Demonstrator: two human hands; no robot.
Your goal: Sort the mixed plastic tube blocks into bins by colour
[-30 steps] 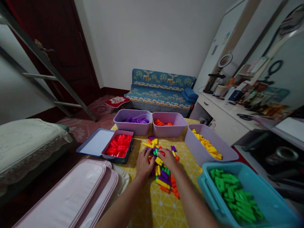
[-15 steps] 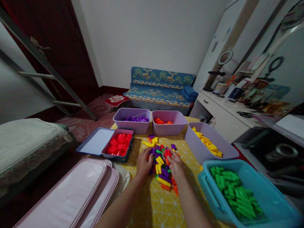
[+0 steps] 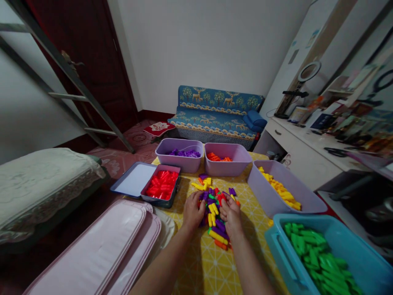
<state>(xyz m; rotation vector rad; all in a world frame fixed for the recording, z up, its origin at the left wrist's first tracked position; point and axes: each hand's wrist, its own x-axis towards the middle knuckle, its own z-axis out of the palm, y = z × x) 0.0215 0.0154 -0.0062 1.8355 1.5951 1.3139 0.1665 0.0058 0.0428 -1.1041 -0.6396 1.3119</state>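
A mixed pile of plastic building blocks [image 3: 212,209] in purple, yellow, red, green and orange lies on the yellow patterned tablecloth [image 3: 206,259]. My left hand [image 3: 193,209] rests against the pile's left edge, thumb apart from the curved fingers, beside purple blocks. On the opposite side, my right hand [image 3: 231,214] has its thumb and fingers closed around a red block [image 3: 221,198], partly covered by the fingertips. A few yellow pieces [image 3: 200,186] lie just beyond the pile, and purple ones [image 3: 232,191] sit past the right hand.
Two lilac bins, one with purple blocks [image 3: 185,153], one with orange blocks [image 3: 218,157], stand behind. A hinged box [image 3: 168,202] holds red blocks. Right are a lilac bin [image 3: 260,196] of yellow blocks and a teal bin [image 3: 278,246] of green ones. Pink lids [image 3: 101,241] lie left.
The view has swung slightly left, so everything sits further right. My right hand has drawn its fingers in around the red block; my left hand stays at the pile's left edge.
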